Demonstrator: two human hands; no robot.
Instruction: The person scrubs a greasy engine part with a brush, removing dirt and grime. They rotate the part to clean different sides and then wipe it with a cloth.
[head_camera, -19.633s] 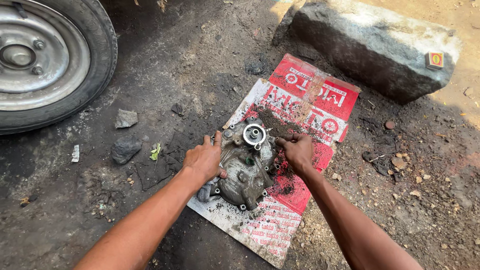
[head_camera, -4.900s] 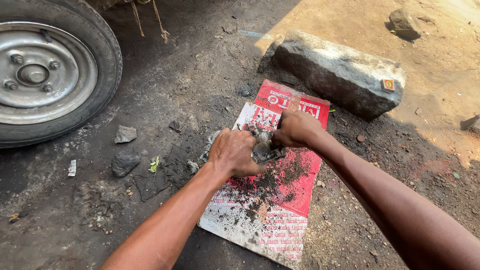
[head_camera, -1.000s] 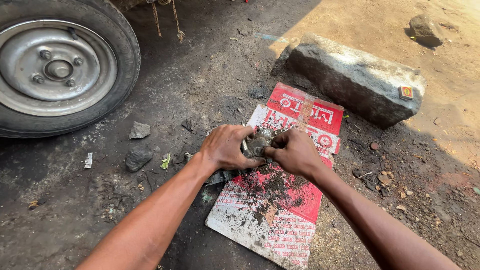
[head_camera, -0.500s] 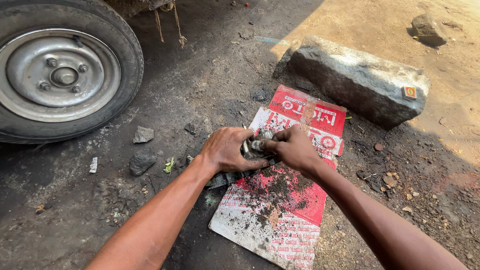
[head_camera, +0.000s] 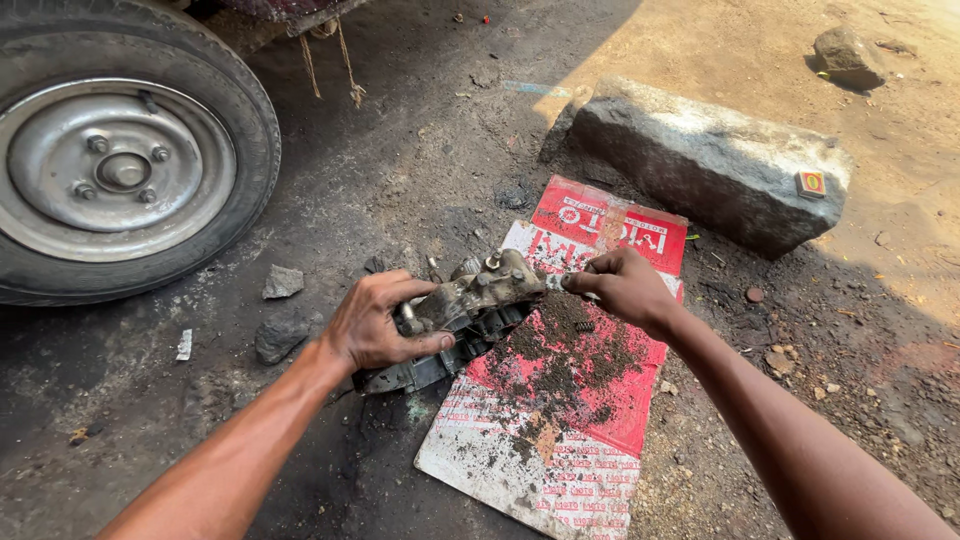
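Nearest the camera, a red and white printed sheet (head_camera: 560, 440), smeared with dark dirt and grit, lies flat on the oily black ground (head_camera: 400, 180). Both forearms reach over its near end. The left hand (head_camera: 375, 325) is closed around the near end of a grimy grey cast-metal engine part (head_camera: 465, 310), thumb across its side and fingers curled over the top, so the part is lifted and tilted above the left edge of the sheet. The right hand (head_camera: 622, 288) is at the part's far end, its fingers pinched tightly around a thin metal tool (head_camera: 560, 283) whose tip meets the part; what kind of tool it is cannot be told.

Left of the left hand, two small grey stones (head_camera: 280, 310) lie on the ground, with a scrap of white litter (head_camera: 184, 345) near them. Farther left stands a vehicle wheel (head_camera: 115, 165) with a black tyre and a silver steel rim. Beyond the sheet's far edge rests a large rough grey stone block (head_camera: 710, 160), with a small red and yellow box (head_camera: 810, 183) on its right end. Farthest off, a smaller rock (head_camera: 848, 55) sits on sunlit sandy ground.
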